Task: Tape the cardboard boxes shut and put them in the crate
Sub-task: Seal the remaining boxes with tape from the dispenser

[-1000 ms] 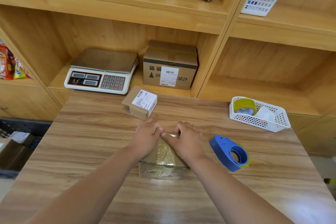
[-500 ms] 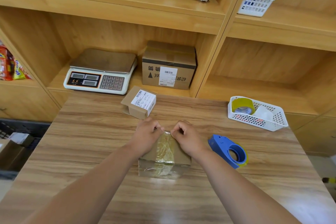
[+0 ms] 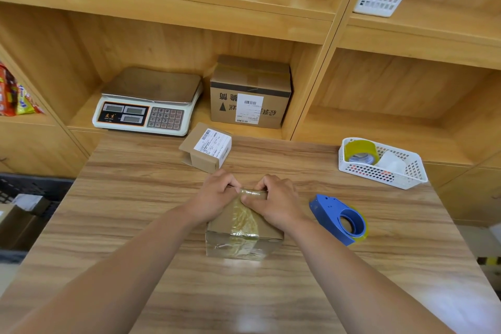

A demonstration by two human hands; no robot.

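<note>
Hands: left hand and right hand, both gripping the far top edge of the cardboard box, fingers curled over the edge, thumbs on top. The thumbs press down the end of the tape strip, which runs along the lid and down the near face.

Change from one second ago: the thumbs met at the middle of the edge then. They now sit slightly apart, with a short wrinkled ridge of tape showing between them. The box has stayed where it was.

Cardboard box: mid-table, upright, lid closed.

Tape dispenser: blue, lying on the table just right of the right wrist, unmoved.

Labelled box: small, at the far table edge beyond the left hand, one end flap open.

Basket: white, at the far right of the table, holding a yellow tape roll.

Crate: black, on the floor left of the table, partly out of view, cardboard inside.

Scale and large box: side by side on the shelf behind the table.
</note>
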